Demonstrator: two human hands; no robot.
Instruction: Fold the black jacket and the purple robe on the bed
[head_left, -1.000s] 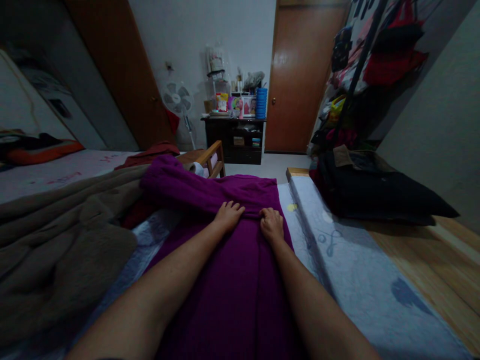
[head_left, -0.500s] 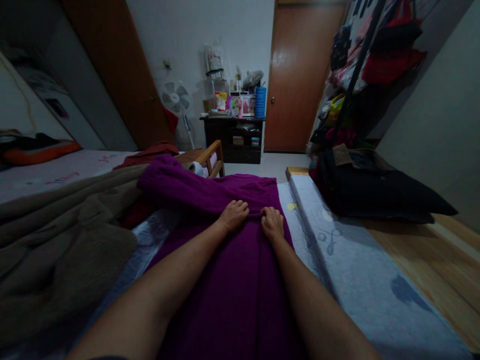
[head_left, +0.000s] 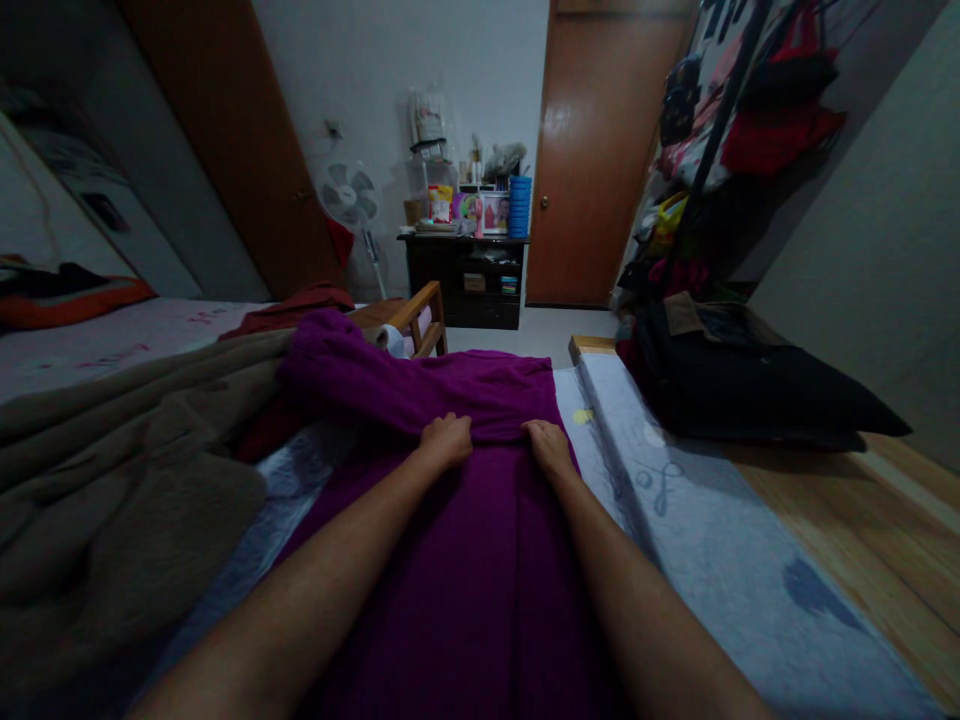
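A purple garment (head_left: 465, 580) lies lengthwise on the bed, its far part folded over with a sleeve-like piece bunched toward the left. My left hand (head_left: 447, 440) has its fingers curled on the edge of the folded layer, gripping the cloth. To its right, my right hand (head_left: 547, 445) pinches the same edge near the garment's right side. A stretch of purple cloth shows between the two hands.
A brown fleece blanket (head_left: 165, 470) is heaped at the left. The pale patterned sheet (head_left: 705, 540) and dark folded cloths (head_left: 750, 380) are at the right. Beyond stand a wooden bed frame (head_left: 420, 315), a white fan (head_left: 350, 195) and a dark cabinet (head_left: 461, 310).
My left hand has moved left and slightly nearer along the fold, widening the space between my hands. My right hand has shifted only slightly.
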